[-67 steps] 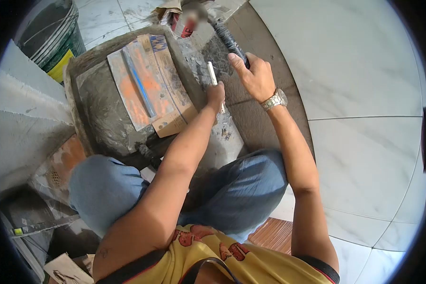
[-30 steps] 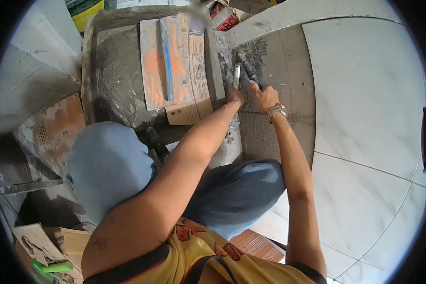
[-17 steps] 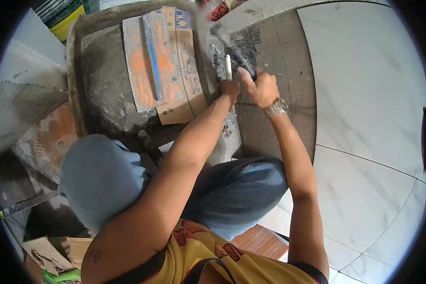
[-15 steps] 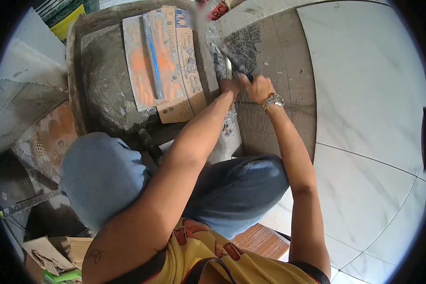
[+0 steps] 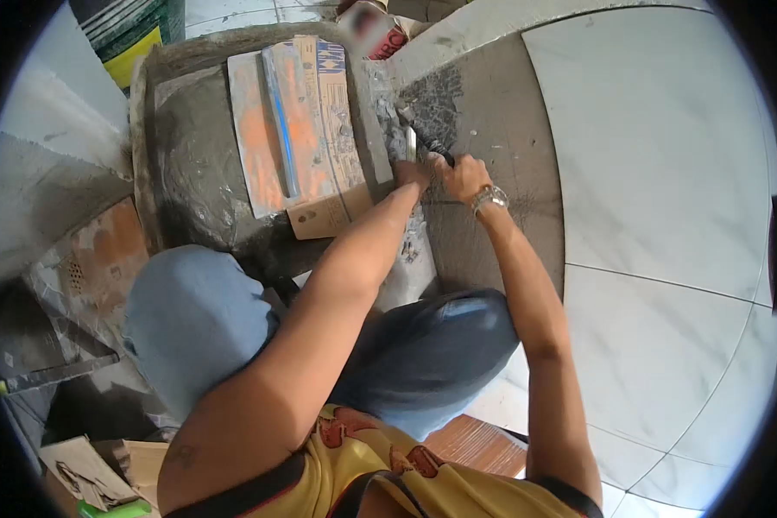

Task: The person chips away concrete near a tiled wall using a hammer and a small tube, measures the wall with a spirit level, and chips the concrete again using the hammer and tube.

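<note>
My left hand (image 5: 412, 175) is closed round a pale, narrow tool (image 5: 411, 142) that stands up out of the fist at the edge of the grey cement floor (image 5: 509, 129). Just to its right, my right hand (image 5: 464, 179), with a metal watch at the wrist, grips the black handle of a hammer (image 5: 439, 154). The hammer's head is small and hard to make out, close to the top of the pale tool. Dark crackled mortar and loose chips lie round both tools. The lower end of the pale tool is hidden.
Left of my hands is a tub (image 5: 367, 129) of wet cement, with cardboard (image 5: 341, 138) and an orange-stained board (image 5: 259, 129) on top. White tiles (image 5: 647, 155) lie right. A bucket (image 5: 138, 34) stands at the upper left; cardboard scraps (image 5: 82, 470) lie lower left.
The hammer was raised, swung down beside the pale tool, and is now low near its top. Both hands keep their grips. The whole view has shifted slightly.
</note>
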Demonstrator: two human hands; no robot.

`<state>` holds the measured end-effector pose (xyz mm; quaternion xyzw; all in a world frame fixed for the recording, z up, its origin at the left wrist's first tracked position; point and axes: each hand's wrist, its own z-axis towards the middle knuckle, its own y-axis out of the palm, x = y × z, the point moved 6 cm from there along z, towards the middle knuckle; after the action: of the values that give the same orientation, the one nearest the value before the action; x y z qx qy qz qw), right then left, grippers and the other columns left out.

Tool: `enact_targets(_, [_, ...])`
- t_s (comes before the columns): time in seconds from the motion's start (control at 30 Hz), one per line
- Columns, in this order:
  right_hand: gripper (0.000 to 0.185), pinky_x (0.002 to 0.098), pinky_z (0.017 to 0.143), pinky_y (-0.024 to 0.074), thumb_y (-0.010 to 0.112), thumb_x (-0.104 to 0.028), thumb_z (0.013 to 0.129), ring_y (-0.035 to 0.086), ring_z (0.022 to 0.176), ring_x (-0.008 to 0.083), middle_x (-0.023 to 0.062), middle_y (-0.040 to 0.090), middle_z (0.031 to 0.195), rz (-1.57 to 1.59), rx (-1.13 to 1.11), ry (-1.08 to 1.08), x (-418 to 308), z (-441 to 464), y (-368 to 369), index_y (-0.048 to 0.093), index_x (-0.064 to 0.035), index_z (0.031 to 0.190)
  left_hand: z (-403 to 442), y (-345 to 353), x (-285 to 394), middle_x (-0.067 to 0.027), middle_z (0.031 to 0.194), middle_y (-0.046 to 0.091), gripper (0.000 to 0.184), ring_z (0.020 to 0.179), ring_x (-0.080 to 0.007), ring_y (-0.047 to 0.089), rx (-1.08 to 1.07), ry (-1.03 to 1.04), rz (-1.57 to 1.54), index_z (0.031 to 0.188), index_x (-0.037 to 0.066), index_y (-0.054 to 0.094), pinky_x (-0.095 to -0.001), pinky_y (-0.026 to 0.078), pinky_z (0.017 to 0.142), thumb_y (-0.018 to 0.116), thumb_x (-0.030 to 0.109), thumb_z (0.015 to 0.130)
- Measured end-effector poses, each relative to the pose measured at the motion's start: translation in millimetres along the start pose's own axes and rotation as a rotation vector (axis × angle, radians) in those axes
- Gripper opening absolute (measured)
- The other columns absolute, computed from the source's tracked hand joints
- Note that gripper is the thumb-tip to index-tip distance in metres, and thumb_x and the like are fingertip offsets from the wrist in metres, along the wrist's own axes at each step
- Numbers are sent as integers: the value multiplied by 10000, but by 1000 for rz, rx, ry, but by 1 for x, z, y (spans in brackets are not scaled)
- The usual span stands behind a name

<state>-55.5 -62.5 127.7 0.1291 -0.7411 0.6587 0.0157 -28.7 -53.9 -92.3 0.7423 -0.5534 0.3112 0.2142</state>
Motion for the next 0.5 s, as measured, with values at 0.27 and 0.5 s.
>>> enact_targets(0.27, [711,448,649,518,557,-642,902,651,671,350,250,658,711,650,250,-170,-60,-46,-127,685,57,871,-18,-11,-2,-294,1143,657,389,1026,-381,674,-81,-123,-207,1130,-73,650,-458,543,844,654,135,802])
enact_targets(0.5, [806,493,920,493,501,-685,898,629,1045,476,365,645,987,200,-121,95,-5,-15,-17,672,94,1013,9,10,-5,-237,1201,656,332,1114,-365,646,-68,-39,-85,1131,-28,654,-427,525,910,592,180,880])
